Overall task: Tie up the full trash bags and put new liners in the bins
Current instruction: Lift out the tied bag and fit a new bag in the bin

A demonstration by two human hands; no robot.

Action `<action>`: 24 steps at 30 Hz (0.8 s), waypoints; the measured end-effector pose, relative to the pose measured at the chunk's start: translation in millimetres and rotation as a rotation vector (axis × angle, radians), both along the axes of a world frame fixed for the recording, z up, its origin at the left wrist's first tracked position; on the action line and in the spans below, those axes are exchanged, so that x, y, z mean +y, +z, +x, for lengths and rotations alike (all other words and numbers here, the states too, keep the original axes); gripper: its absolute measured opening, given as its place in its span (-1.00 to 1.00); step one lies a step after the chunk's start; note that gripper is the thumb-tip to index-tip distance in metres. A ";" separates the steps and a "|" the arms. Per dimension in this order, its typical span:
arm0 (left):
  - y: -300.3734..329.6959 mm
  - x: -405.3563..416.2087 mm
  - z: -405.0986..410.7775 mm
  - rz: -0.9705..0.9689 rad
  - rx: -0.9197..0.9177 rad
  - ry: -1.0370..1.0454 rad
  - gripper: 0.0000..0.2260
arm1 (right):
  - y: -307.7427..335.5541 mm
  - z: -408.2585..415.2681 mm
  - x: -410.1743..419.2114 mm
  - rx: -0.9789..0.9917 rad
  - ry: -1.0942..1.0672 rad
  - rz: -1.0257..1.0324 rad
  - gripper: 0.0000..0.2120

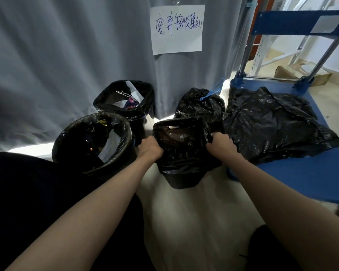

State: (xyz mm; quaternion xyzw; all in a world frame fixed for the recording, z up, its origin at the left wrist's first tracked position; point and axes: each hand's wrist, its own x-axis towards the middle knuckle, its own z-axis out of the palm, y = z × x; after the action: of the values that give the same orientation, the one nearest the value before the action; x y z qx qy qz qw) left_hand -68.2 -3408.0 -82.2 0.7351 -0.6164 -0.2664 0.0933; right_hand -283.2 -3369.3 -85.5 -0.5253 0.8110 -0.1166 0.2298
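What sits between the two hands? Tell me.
In the head view, the square bin's open top lies between the left hand and right hand, each gripping its black liner.

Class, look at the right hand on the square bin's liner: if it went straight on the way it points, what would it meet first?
Probably the tied black bag just behind the bin, past the right hand; depth is unclear.

Grey curtain (67, 55) with handwritten paper sign (177, 29); pale floor (194, 222); blue cart (301, 173); possibly shelving (262, 45) behind.
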 end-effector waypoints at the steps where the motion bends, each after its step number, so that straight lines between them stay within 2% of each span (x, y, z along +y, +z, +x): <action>1: -1.6 -0.4 -0.9 -0.006 -0.015 -0.005 -0.70 | -0.9 1.6 -1.0 0.005 0.019 -0.002 -0.77; 9: -3.4 -4.4 -3.9 -0.035 -0.068 -0.031 -0.65 | -1.3 7.3 1.6 0.028 0.050 -0.039 -0.76; 14: 7.8 -5.9 -7.0 -0.071 -0.078 -0.057 -0.65 | 11.2 6.0 10.4 0.027 0.006 -0.077 -0.84; 22: 76.2 -9.8 6.6 -0.219 -0.056 -0.078 -0.69 | 75.8 26.5 12.2 0.109 -0.032 -0.209 -0.72; 24: 102.2 -11.9 9.8 -0.273 -0.044 -0.077 -0.64 | 98.6 31.8 9.0 0.127 -0.041 -0.270 -0.69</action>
State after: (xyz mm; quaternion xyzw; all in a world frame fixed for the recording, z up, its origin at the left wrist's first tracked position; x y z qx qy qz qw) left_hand -58.4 -3419.9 20.0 0.6971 -0.6766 -0.1671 0.1686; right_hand -251.4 -3360.3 13.2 -0.5410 0.8114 -0.1958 0.1030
